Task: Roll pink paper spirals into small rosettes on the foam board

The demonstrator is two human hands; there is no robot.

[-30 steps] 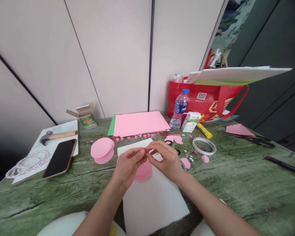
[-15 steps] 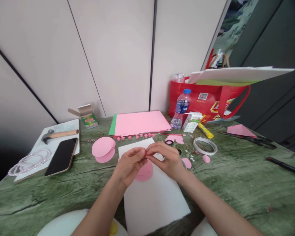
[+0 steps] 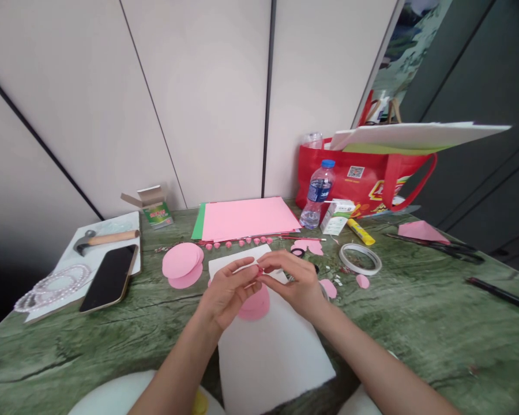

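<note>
Between the fingertips of both hands, above a white sheet [image 3: 274,357], is a small pink-red paper roll [image 3: 259,271], mostly covered by fingers. My left hand [image 3: 231,288] presses it with the thumb, its index finger stretched out above. From the other side, my right hand [image 3: 296,282] pinches it between thumb and forefinger. Pink paper circles [image 3: 255,305] lie under the hands on the white sheet. Behind the hands stands a row of small pink paper rolls [image 3: 242,242]. A stack of pink paper circles [image 3: 182,262] rests to the left.
Pink paper sheets [image 3: 251,218] lie at the back. On the right are a tape roll [image 3: 360,259], a water bottle [image 3: 318,196], a glue stick [image 3: 360,231], scissors [image 3: 441,245] and a red bag [image 3: 367,178]. A phone [image 3: 110,279] and hammer [image 3: 108,237] sit left.
Both hands stay over the white sheet, with small finger movements around the pink paper roll. The left index finger has lifted and straightened. The camera view has shifted slightly.
</note>
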